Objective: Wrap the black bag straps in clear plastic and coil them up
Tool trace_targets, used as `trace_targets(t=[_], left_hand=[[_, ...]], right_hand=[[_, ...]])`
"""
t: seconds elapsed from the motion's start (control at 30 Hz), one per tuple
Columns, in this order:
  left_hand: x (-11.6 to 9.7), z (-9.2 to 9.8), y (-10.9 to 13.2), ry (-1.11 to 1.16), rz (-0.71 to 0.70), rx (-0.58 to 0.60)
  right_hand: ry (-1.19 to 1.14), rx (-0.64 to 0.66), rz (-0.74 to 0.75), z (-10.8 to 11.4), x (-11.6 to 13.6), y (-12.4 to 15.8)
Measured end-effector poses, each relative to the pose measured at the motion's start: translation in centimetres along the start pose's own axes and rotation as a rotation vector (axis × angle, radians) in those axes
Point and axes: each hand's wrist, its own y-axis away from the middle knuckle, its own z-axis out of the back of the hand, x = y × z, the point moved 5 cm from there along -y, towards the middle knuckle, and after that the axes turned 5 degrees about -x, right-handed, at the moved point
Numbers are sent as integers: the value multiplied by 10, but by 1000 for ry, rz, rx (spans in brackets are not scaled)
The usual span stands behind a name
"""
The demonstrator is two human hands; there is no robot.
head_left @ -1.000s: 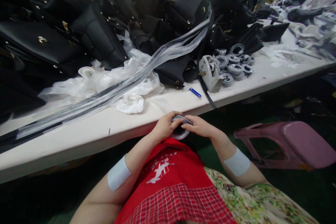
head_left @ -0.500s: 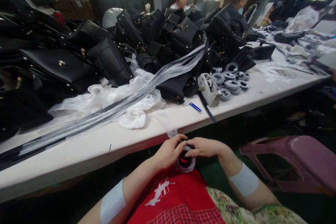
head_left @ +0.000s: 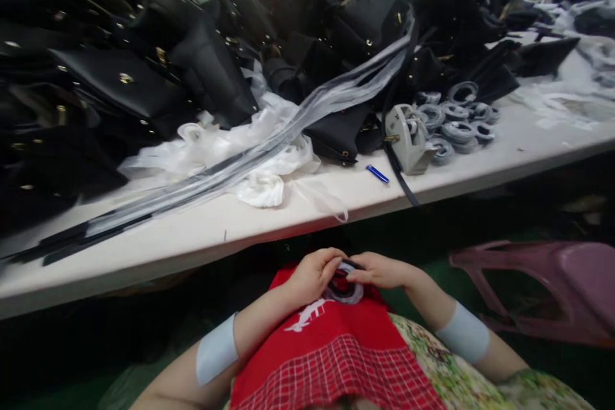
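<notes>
Just past the table's front edge, over my red apron (head_left: 336, 327), my left hand (head_left: 314, 275) and my right hand (head_left: 379, 270) meet on a coiled strap (head_left: 354, 298). The coil is round, black inside, with a greyish plastic wrapping round it. My left fingers are curled over its left upper side, while those of my right hand pinch the right upper side. Some fingertips are hidden behind the coil. Similar wrapped coils (head_left: 459, 132) lie in a heap on the table beside a light grey tape dispenser (head_left: 408, 141).
Black handbags (head_left: 120, 86) pile up along the back of the white table (head_left: 192, 237). Long plastic-wrapped straps (head_left: 269, 147) run across it over crumpled white wrapping (head_left: 262, 191). A small blue object (head_left: 377, 173) lies near the dispenser. A pink plastic stool (head_left: 589, 275) stands at right.
My view has tipped downward, so the table appears higher and the people behind have left the picture. Both hands still hold the coil, now turned so its ring opening shows more.
</notes>
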Motion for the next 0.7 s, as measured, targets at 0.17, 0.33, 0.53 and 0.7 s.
trace_targets(t=[0.17,0.33,0.53,0.7], left_hand=[[-8,10,-1,-73,-96,126],[9,19,10,-79,-8,80],[44,32,31,137,110,-47],[73,38,43,377,178,-41]], right_hand=[[82,82,13,-4,20,-13],[211,98,-26,-10,34,-30],[627,-99,-95,14,90,-64],[706,-109,260,5,207,-159]])
